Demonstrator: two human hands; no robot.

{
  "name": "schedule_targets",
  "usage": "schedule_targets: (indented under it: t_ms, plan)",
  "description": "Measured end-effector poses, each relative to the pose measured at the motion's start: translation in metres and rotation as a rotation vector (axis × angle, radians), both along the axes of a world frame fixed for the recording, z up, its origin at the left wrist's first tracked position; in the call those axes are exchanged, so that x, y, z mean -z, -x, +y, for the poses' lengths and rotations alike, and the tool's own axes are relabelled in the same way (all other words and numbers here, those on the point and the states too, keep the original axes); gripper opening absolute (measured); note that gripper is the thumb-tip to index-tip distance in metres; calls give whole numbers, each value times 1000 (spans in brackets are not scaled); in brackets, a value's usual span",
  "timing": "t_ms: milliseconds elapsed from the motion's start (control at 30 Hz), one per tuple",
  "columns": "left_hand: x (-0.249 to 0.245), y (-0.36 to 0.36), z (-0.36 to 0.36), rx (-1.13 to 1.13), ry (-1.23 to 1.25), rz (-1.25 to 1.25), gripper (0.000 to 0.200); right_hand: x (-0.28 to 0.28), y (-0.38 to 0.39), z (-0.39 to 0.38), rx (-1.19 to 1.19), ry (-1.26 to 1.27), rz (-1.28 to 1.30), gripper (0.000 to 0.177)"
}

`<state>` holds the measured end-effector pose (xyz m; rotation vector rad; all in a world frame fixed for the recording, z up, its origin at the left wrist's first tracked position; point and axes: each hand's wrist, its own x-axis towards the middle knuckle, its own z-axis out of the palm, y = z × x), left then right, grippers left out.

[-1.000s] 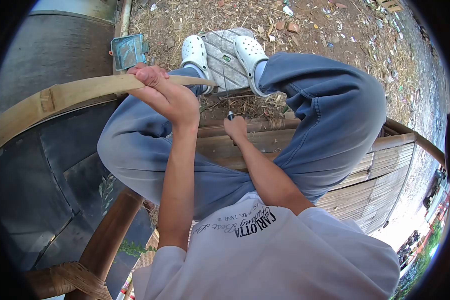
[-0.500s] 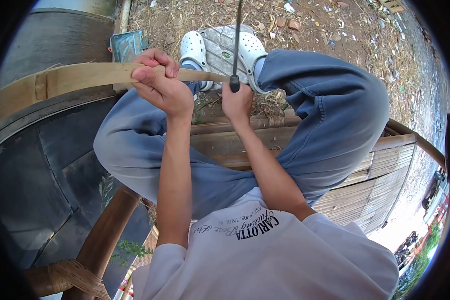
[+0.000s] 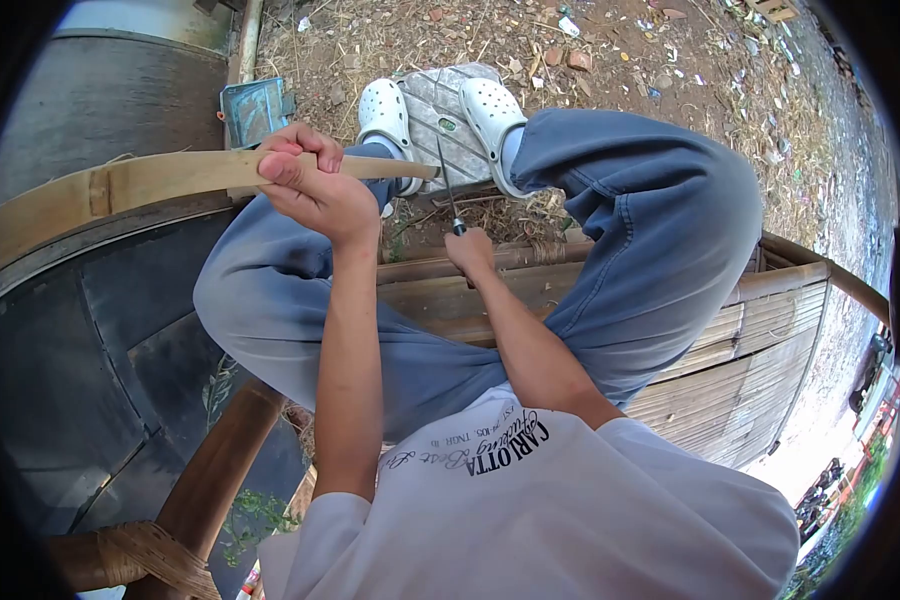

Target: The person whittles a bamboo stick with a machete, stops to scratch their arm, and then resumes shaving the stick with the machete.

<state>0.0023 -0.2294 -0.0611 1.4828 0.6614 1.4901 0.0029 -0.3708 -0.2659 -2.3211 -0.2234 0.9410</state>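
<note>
My left hand point(image 3: 315, 185) is closed around a long, pale bamboo strip point(image 3: 175, 178), thumb on top and fingers curled over. The strip runs in from the left edge, with a darker node ring on it. Its narrow end reaches past my hand to between my legs. My right hand point(image 3: 472, 255) grips the dark handle of a knife point(image 3: 444, 165), whose thin blade points up and away from me. The blade crosses right at the strip's narrow tip.
My feet in white clogs point(image 3: 385, 112) rest on a grey slab point(image 3: 448, 85) on littered, straw-strewn ground. A blue plastic container point(image 3: 255, 110) sits beyond the strip. I sit on a bamboo bench point(image 3: 730, 365); black panels point(image 3: 130, 350) stand at left.
My right hand has drawn back toward my body, so the blade rather than the handle is now at the strip's tip. The knife leans further left; my left hand keeps its hold.
</note>
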Motion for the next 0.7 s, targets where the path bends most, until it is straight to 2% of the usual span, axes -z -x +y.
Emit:
schedule_targets:
  t_ms: [33, 133, 167, 233, 267, 367, 433, 500, 533, 567, 633, 700]
  plan:
    - [2, 2, 1, -4, 1, 6, 48, 7, -2, 5, -4, 1, 6, 34]
    - [-2, 0, -1, -52, -15, 5, 49, -56, -33, 33, 170, -222, 38, 34]
    - [-2, -1, -1, -54, -13, 6, 49, -60, -32, 35, 166, -218, 39, 34]
    - [0, 3, -2, -59, -9, 10, 49, -68, -25, 34, -23, -261, 2, 34]
    - [2, 6, 2, -43, -24, 19, 49, -38, -11, 26, -136, -34, 93, 34]
    - [-1, 1, 3, -11, -51, 8, 48, 8, -3, 2, -69, 43, 156, 33]
    - [2, 4, -7, -30, -21, 15, 47, -53, -18, 24, -8, -3, 179, 33]
    - [-1, -2, -6, -10, -83, 58, 45, -95, -30, 40, 55, -301, 87, 34]
    - [-2, -5, -5, -18, -87, 41, 43, -78, -21, 39, 1, -305, -46, 35]
    - [-1, -5, -5, -20, -95, 34, 43, -47, -8, 26, -1, -313, -53, 35]
    - [3, -4, 7, 23, -45, 18, 42, 6, 10, 9, -96, 52, 106, 34]
    - [2, -7, 6, -12, -65, 27, 40, -8, 1, 20, -50, -21, 124, 33]
